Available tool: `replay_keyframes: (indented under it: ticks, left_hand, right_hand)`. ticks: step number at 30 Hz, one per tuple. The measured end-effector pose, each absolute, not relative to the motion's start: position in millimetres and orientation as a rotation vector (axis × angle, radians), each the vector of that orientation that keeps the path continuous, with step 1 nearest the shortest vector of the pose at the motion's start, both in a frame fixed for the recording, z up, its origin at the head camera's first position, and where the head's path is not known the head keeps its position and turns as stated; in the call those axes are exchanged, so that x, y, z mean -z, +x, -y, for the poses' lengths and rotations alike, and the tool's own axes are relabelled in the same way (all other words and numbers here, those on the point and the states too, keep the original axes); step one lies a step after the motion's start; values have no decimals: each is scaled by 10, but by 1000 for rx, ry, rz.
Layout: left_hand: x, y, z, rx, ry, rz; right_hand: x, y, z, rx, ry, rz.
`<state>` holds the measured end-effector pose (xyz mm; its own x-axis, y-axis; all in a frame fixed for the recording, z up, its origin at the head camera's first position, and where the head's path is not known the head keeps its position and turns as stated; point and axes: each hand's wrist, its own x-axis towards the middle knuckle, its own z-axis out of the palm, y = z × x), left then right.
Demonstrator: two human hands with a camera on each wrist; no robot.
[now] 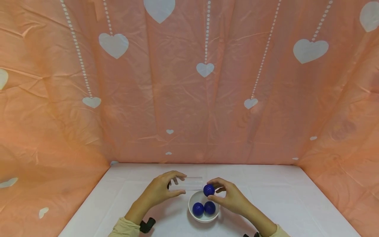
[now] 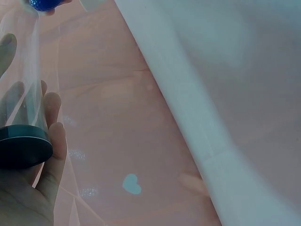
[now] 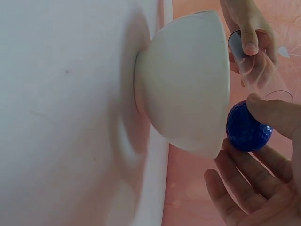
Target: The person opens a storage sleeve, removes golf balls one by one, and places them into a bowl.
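My left hand (image 1: 161, 188) grips a clear plastic tube (image 1: 193, 183) lying sideways in the air, its black base (image 2: 24, 147) against the palm and its mouth facing right. Between thumb and fingers, my right hand (image 1: 229, 196) pinches a dimpled blue golf ball (image 1: 209, 190) right by the tube's mouth. Below the ball stands a white bowl (image 1: 203, 220), where two more blue balls, a left one (image 1: 198, 209) and a right one (image 1: 210, 208), lie side by side. In the right wrist view the held ball (image 3: 248, 126) is just beyond the bowl's rim (image 3: 225, 84).
A white cloth (image 1: 266, 191) covers the table. Behind it and along both sides hangs a peach curtain (image 1: 183, 108) printed with white hearts. Black wrist straps (image 1: 147, 225) show near the sleeves.
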<state>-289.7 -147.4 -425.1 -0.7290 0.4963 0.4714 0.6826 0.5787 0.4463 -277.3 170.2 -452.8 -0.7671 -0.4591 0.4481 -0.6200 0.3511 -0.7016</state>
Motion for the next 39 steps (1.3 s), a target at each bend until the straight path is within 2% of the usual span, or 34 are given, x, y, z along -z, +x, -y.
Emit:
replay_keyframes:
  ticks: [39]
  left_hand:
    - [4272, -2913, 1462, 889, -942, 2533]
  right_hand:
    - [4560, -2763, -1716, -1145, 1042, 2519]
